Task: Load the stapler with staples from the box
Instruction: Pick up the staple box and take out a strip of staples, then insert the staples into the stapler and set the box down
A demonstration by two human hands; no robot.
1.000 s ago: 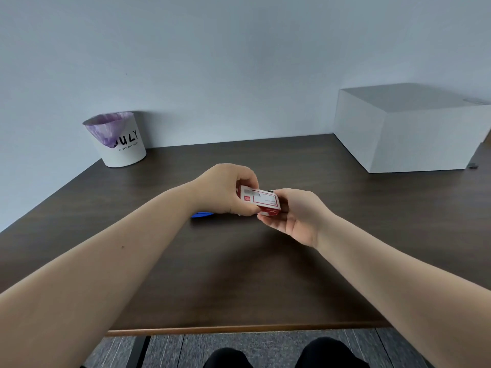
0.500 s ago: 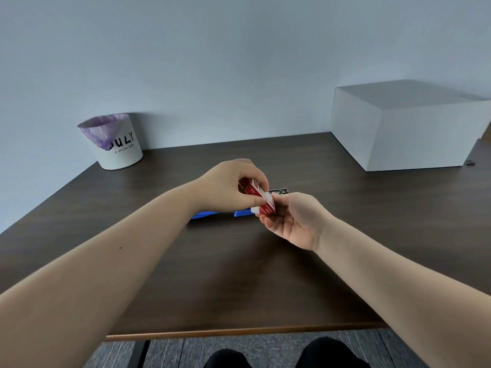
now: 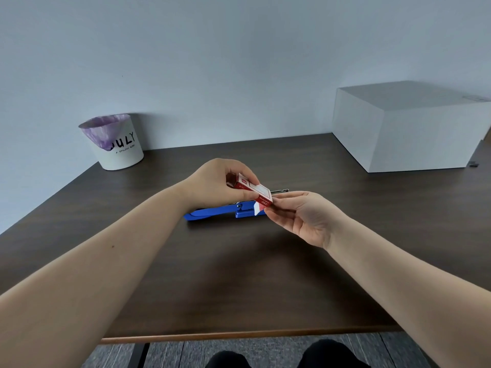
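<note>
Staple box (image 3: 251,192) tilted flatter since before; both hands grip it above stapler (image 3: 212,212).

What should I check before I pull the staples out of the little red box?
1. Left hand holds the red staple box firmly: ok.
2. Right hand fingertips at the box's near end: ok.
3. Box end open: cannot tell; a white flap seems to show there.
4. Blue stapler swung open, lying flat on the table: ok.
5. Staples seen in the box: cannot tell; the inside is hidden.
6. Stapler's metal tray free to take staples: cannot tell; the box and hands mostly cover it.
</note>
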